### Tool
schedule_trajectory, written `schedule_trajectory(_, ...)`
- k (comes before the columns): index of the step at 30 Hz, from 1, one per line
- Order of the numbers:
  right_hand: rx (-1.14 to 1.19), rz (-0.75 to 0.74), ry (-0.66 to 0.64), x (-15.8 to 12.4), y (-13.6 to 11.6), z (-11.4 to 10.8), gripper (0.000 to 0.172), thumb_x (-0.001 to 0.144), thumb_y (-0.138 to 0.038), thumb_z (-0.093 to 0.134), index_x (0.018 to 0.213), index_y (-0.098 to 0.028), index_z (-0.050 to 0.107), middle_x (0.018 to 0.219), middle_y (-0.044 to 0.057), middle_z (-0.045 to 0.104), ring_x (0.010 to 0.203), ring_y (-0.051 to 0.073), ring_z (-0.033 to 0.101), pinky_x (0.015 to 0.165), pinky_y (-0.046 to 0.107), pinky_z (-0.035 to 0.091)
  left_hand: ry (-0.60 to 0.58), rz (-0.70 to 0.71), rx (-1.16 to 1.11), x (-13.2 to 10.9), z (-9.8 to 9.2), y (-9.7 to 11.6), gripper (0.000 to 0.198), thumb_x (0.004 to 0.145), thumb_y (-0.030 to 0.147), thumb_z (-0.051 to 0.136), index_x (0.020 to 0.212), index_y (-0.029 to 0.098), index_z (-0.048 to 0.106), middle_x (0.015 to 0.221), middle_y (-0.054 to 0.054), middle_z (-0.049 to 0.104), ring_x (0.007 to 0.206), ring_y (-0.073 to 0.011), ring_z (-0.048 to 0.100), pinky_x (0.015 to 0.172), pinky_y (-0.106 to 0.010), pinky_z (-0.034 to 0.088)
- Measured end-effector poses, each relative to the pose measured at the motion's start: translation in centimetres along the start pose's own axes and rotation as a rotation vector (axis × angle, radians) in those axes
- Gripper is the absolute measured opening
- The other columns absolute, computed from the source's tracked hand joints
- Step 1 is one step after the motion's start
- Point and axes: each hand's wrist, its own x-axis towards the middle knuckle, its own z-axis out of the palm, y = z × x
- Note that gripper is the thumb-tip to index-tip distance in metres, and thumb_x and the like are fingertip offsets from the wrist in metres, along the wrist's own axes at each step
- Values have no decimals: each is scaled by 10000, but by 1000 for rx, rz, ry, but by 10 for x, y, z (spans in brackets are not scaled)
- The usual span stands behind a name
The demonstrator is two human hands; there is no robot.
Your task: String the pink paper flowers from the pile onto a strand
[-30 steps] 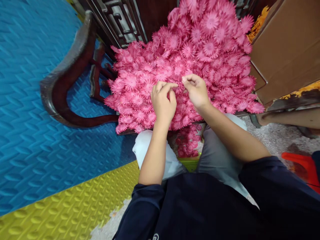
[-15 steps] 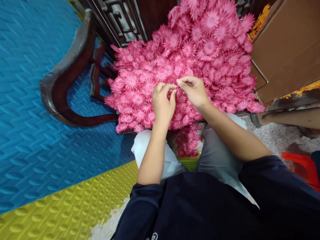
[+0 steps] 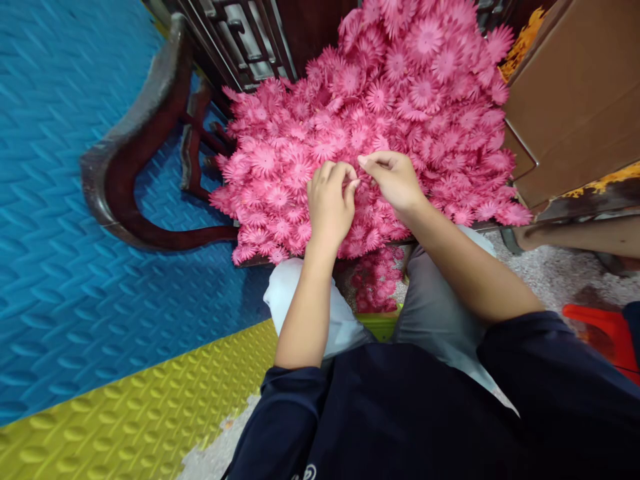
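A big heap of pink artificial flowers [image 3: 350, 133] covers the seat in front of my knees. My left hand [image 3: 332, 200] is over the near middle of the heap, its fingers curled and thumb drawn toward the index finger. Just to its right, my right hand [image 3: 395, 179] has thumb and index finger pinched together above the blossoms. The fingertips of both hands are close together but apart. Whatever either pinch holds is too small to make out against the pink.
A dark wooden armrest [image 3: 120, 193] curves at the left over blue matting [image 3: 50, 267]. At the right stand a cardboard box [image 3: 575, 100], a person's leg [image 3: 590, 237] and a red plastic object [image 3: 600, 327]. More pink flowers [image 3: 377, 280] lie below, between my knees.
Both hands have shifted slightly to the right. My left fingers are more bent, and the view has moved a little.
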Motion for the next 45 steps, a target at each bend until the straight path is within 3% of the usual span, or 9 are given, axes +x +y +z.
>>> schedule_trajectory(5,24,173,11,1,-7,-4,344,749,-430,704,579,-165,567,564,-50,459,536,54,420,619,239,425,40,50,-62,0,4,-3,106,896,243,518,797,209,510,896,-68,583,937,-246,556,891,-401,422)
schedule_trajectory(11,126,348,40,1,-5,-3,275,754,-388,707,656,-158,592,625,-33,517,530,55,438,556,222,391,169,46,-158,0,12,-8,157,928,317,447,816,212,477,877,-70,551,944,-247,537,935,-419,398)
schedule_trajectory(15,132,234,-84,-2,-4,-1,360,755,-506,677,683,-164,591,663,-25,527,572,64,476,598,233,432,262,13,-239,0,15,-9,204,927,392,447,822,217,455,896,-64,528,1001,-247,526,982,-423,377)
schedule_trajectory(19,153,173,-227,-5,-10,0,464,736,-640,615,806,-181,639,791,0,607,703,87,563,697,255,494,280,-14,-295,-1,15,-11,133,923,320,464,844,218,432,887,-49,510,960,-226,543,950,-401,402)
schedule_trajectory(23,145,118,-310,-6,-11,1,484,627,-606,733,874,-197,655,882,4,641,848,117,597,772,266,511,309,-40,-320,-1,13,-12,93,880,175,490,846,220,416,844,-26,485,889,-198,552,885,-360,433)
schedule_trajectory(26,109,109,-320,-5,-9,0,509,643,-601,725,967,-215,650,930,6,653,903,135,601,829,302,516,328,-50,-335,-1,12,-9,155,837,87,494,834,220,415,819,-12,490,824,-170,548,830,-325,452)
schedule_trajectory(32,47,-3,-407,-3,-6,-2,579,604,-626,738,1015,-238,615,1096,25,641,1086,172,565,1020,377,458,344,-111,-397,-2,12,-6,168,839,98,525,826,223,413,799,2,492,791,-144,547,791,-288,476)
schedule_trajectory(40,-45,-95,-341,-4,-9,2,626,534,-631,773,981,-232,595,1088,38,633,1054,180,581,977,367,473,340,-176,-583,4,21,-16,139,904,200,503,804,225,409,779,4,465,751,-130,525,763,-269,464)
schedule_trajectory(45,-160,-219,-254,-17,-16,10,474,620,-534,773,950,-231,619,1018,29,645,1005,183,592,944,376,490,265,-329,-657,7,21,-28,195,901,369,535,806,228,439,798,-11,509,809,-141,552,732,-261,459)
